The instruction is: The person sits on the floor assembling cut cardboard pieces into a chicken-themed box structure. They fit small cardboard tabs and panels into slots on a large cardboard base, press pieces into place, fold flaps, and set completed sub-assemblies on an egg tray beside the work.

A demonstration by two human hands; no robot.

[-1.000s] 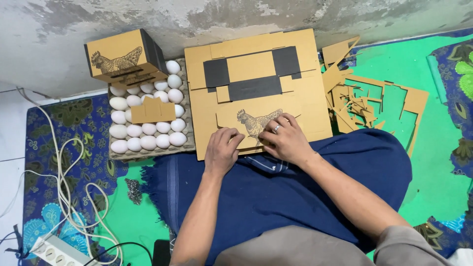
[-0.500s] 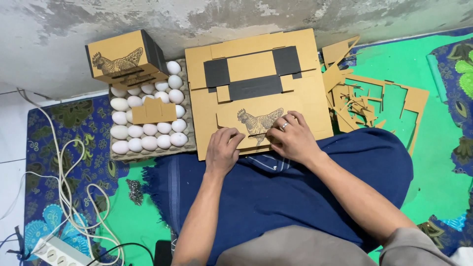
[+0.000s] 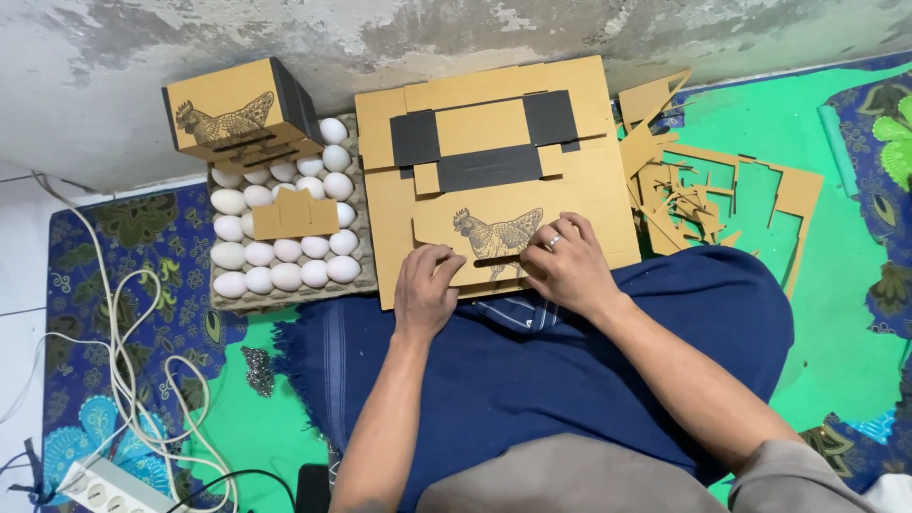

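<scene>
A flat brown cardboard sheet [image 3: 589,180] with black patches and a printed chicken lies on the floor against my blue-clad lap. My left hand [image 3: 425,288] rests palm down on the sheet's near edge, fingers curled on the cardboard left of the chicken print [image 3: 499,234]. My right hand [image 3: 568,264], a ring on one finger, presses the near edge right of the print. Both hands touch the same sheet.
An egg tray [image 3: 285,296] full of white eggs sits to the left, with a folded cardboard box [image 3: 237,112] on its far end and a small cardboard piece [image 3: 294,217] on the eggs. Cardboard offcuts [image 3: 731,190] lie at right. White cables [image 3: 128,370] and a power strip [image 3: 114,486] lie at lower left.
Both hands have shifted slightly along the near edge of the cardboard sheet; the right hand sits a little farther up and right. The sheet itself has barely moved.
</scene>
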